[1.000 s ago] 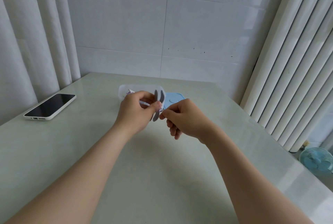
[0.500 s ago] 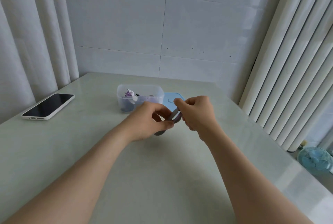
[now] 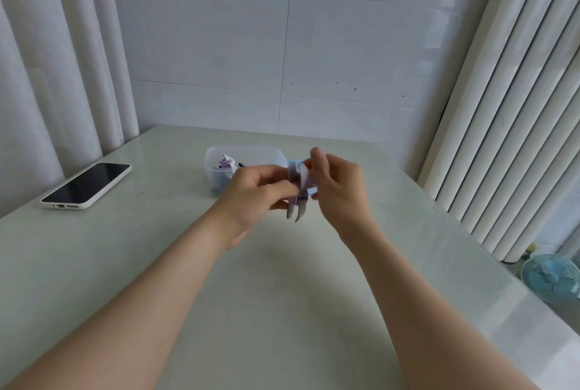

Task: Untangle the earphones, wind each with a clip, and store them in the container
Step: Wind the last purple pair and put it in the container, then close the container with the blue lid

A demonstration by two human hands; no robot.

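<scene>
Your left hand [image 3: 260, 192] pinches the grey leaf-shaped plastic clip [image 3: 299, 212] above the pale green surface [image 3: 282, 295], with pale purple earphone cord [image 3: 294, 200] on it. Your right hand [image 3: 340, 189] curls at the clip's top; blur hides its grip. The clear plastic container [image 3: 248, 152] sits just behind your left hand.

Pale table [image 3: 282, 295]: phone [image 3: 86, 185], clear container [image 3: 216, 171]

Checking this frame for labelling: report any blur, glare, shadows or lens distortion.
Head view: motion blur smears the right hand and the grey plastic clip held by the left hand; soft light casts a faint shadow under the hands on the glossy pale tabletop, with glare at its right edge; wide-angle distortion tilts the white curtains.
</scene>
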